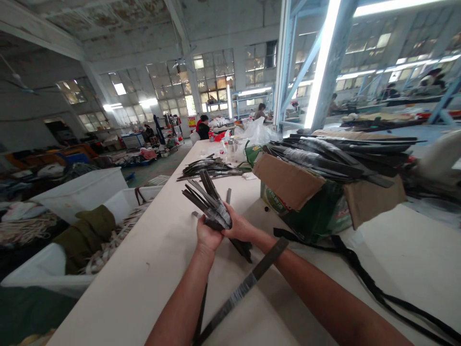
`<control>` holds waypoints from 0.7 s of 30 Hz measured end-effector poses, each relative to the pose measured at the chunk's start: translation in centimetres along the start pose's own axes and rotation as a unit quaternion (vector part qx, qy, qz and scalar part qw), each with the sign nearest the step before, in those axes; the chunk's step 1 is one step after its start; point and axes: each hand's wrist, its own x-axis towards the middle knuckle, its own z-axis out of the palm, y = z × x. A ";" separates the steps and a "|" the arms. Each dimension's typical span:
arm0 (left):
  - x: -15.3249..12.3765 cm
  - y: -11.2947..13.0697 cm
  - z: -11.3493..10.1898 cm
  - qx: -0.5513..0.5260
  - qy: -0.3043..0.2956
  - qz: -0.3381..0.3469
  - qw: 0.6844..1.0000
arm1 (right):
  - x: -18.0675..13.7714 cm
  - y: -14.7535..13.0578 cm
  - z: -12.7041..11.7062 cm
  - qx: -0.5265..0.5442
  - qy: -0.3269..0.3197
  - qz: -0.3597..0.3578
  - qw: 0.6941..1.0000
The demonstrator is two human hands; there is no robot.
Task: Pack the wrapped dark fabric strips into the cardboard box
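Observation:
Both of my hands are wrapped round one bundle of dark flat strips [203, 194] with a greyish, shiny band across their middles. My left hand [209, 235] grips it from the left and below, and my right hand [236, 223] closes on its right side. The strips fan out away from me, and their near ends poke out below my right hand. A single long dark strip [241, 290] with a grey middle slants between my forearms. Farther up the table lies a pile of similar strips [209, 168].
At right stands an open green carton [313, 211] heaped with dark strips [334, 151]. Black straps [355, 264] trail over the pale table [137, 288]. White bins [43, 274] with cloth stand left of the table edge. Several people sit farther back, one in dark clothing [203, 129].

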 end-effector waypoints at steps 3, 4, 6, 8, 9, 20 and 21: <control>-0.2 0.2 0.6 0.012 -0.013 0.003 1.000 | 0.2 0.4 0.0 0.011 0.026 0.005 1.000; -0.2 0.4 0.7 0.016 -0.011 0.009 1.000 | 0.3 0.4 0.1 0.014 0.036 0.011 0.999; 0.0 0.7 0.9 0.016 0.004 0.026 1.000 | 0.5 0.4 0.2 0.018 0.051 0.025 0.998; 0.2 1.3 0.9 0.005 0.025 0.050 0.998 | 0.8 0.2 0.4 0.022 0.056 0.042 0.997; 0.3 1.6 0.9 -0.002 0.034 0.061 0.998 | 1.0 0.2 0.5 0.026 0.055 0.048 0.997; 0.9 2.4 -0.2 -0.064 0.064 0.098 0.991 | 1.6 1.4 1.7 0.194 0.056 0.091 0.975; 0.9 2.2 -0.2 -0.075 0.065 0.106 0.989 | 1.5 1.4 1.7 0.207 0.055 0.090 0.973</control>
